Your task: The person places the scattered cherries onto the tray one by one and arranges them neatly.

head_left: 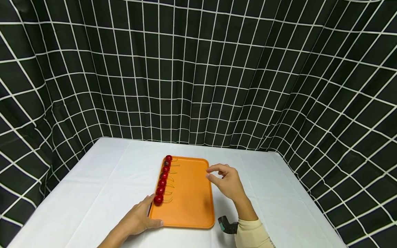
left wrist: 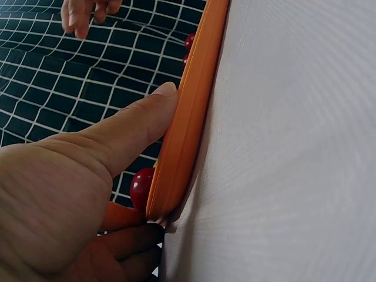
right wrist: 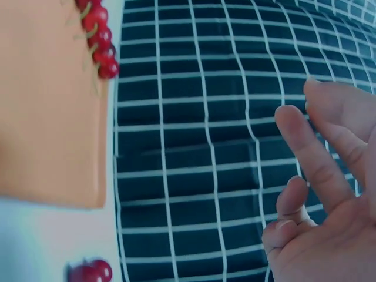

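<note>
An orange tray (head_left: 189,210) lies on the white cloth. Several red cherries (head_left: 162,182) with thin green stems form a row down its left edge, stems pointing right. My left hand (head_left: 138,217) holds the near left corner, its thumb against the front rim and its fingers along the left side. In the left wrist view, the thumb (left wrist: 135,123) presses the tray's edge, and a cherry (left wrist: 141,188) sits close to the fingers. Above the tray's right edge, my right hand (head_left: 228,181) is raised, thumb and forefinger apart with nothing between them.
A few more cherries (right wrist: 91,271) lie on the table beside the tray, mostly hidden behind the right hand in the head view. A black wrist camera (head_left: 227,225) sticks out from the right wrist. Black curtains (head_left: 192,69) with white grid lines surround the table.
</note>
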